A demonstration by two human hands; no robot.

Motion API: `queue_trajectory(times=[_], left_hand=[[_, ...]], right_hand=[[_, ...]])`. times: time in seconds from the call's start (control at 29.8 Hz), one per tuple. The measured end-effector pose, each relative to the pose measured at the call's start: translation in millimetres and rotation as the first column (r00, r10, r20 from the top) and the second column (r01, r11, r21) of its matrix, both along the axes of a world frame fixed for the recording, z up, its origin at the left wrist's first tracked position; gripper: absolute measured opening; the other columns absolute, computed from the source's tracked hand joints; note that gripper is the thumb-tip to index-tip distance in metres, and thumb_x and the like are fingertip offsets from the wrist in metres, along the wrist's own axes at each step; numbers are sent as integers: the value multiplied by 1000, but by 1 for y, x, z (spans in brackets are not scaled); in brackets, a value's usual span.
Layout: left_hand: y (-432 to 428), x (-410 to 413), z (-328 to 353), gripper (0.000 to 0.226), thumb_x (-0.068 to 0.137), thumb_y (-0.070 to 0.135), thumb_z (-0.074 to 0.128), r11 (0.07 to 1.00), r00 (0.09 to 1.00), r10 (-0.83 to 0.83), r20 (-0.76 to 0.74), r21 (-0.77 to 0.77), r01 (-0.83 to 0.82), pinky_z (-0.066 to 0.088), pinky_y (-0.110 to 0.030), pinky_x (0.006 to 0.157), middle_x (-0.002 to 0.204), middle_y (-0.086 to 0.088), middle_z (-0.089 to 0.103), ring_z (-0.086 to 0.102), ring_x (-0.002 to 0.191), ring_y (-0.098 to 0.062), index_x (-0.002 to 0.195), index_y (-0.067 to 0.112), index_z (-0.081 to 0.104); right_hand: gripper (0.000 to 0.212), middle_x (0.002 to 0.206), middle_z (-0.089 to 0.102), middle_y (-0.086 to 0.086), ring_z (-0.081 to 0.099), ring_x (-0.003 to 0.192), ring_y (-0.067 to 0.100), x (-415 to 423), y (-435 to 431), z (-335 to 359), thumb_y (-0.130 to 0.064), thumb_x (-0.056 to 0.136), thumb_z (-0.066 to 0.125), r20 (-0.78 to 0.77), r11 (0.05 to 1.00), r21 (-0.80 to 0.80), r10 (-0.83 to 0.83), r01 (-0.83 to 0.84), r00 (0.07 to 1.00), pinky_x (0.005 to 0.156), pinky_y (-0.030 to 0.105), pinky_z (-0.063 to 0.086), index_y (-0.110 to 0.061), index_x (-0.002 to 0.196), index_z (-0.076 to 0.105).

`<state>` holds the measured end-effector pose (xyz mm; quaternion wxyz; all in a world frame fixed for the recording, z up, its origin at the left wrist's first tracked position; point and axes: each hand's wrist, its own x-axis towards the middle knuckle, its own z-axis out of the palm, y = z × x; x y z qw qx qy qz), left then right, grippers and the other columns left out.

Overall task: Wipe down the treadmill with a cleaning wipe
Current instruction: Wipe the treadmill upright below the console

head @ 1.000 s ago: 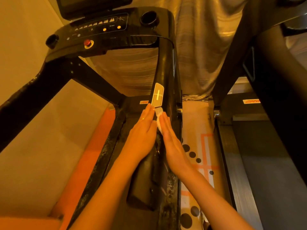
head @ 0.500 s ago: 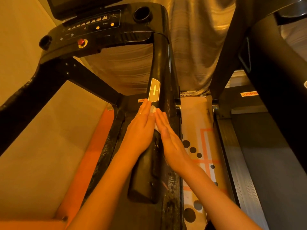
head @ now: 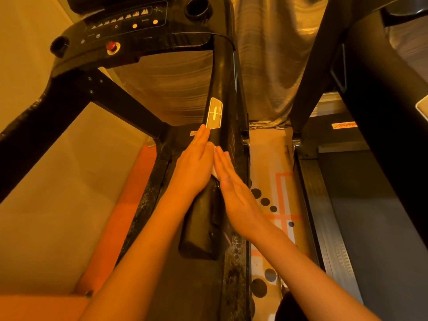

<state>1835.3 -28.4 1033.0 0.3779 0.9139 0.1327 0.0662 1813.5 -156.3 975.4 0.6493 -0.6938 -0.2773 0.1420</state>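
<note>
On the treadmill's handrail (head: 222,72), in the head view, the left hand (head: 193,169) and right hand (head: 234,188) lie flat, fingers straight, pressing the white wipe (head: 214,174) between them just below the gold button pad (head: 215,113). An even squeeze from both palms while sliding along the rail would likely clean best.

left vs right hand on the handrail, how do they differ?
On the handrail, left hand lies on the left side, right hand on the right. Left fingertips reach the silver label; the right hand's stop lower. Both have straight fingers, with the white wipe showing between them.
</note>
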Motion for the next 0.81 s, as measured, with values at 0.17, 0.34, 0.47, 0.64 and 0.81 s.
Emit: queue_trajectory(times=[0.17,0.34,0.47,0.64,0.81], left_hand=[[-3,1,3,49,110,29,30,999,999,-3,-36,47,5,32,-36,111,166,5,20,36,140,-11,158,35,22],[-2,1,2,40,105,30,34,999,999,-25,-48,32,26,46,-50,89,141,-26,45,54,116,-40,142,19,42],[-5,0,6,44,107,26,32,999,999,-20,-38,48,21,43,-46,97,151,-12,43,54,119,-27,151,27,36],[-7,-3,10,51,110,29,28,996,998,2,-55,94,3,28,-32,110,166,7,19,33,143,-15,160,32,15],[-5,0,5,44,108,25,28,994,999,-42,-15,101,44,43,-41,92,152,0,43,51,124,-22,151,27,35]], right_hand=[[59,164,-2,-31,-7,152,-4,-43,-15,-13,-62,102,18,26,999,14,52,-53,998,121,15,1,-41,156,4],[76,166,-5,-24,-9,151,-5,-7,-8,-6,-74,96,13,66,998,-69,-1,5,998,125,28,1,-34,159,2],[57,165,-4,-27,-10,152,-1,-49,-13,-3,-45,106,25,59,999,-6,41,-41,997,125,24,2,-36,157,2],[61,166,-6,-25,-12,153,5,-95,-25,-10,-40,104,27,99,995,-14,104,-104,990,126,29,2,-30,160,3],[57,165,-9,-27,-12,152,-1,-55,-14,-5,-37,108,28,136,997,-80,24,-13,990,122,16,-1,-36,157,-2]])
